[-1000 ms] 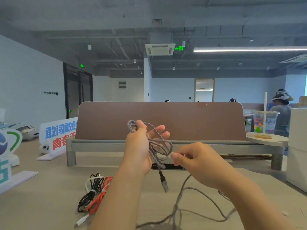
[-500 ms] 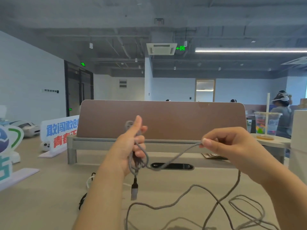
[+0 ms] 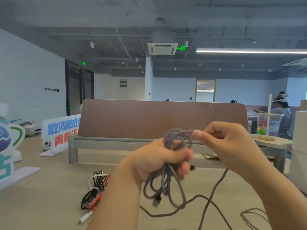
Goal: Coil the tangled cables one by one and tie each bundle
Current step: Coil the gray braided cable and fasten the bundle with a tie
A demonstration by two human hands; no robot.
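My left hand (image 3: 159, 160) grips several loops of a grey braided cable (image 3: 167, 185) above the desk. The loops and a plug end hang below my fist. My right hand (image 3: 227, 143) pinches the same cable just right of the coil's top, close to my left hand. The loose rest of the cable trails down over the desk to the lower right. A small bundle of black, red and white cables (image 3: 94, 191) lies on the desk to the left of my left arm, partly hidden by it.
A brown desk divider (image 3: 132, 118) on a grey rail stands behind my hands. Printed signs (image 3: 59, 130) stand at the left. A plastic cup with a straw (image 3: 268, 127) sits on a round stand at the right, beside a white box (image 3: 299, 146). People sit in the background.
My right hand has swung back left from the outstretched position and laid another loop onto the coil. My left hand has closed round the thicker bundle. The view has dipped slightly.
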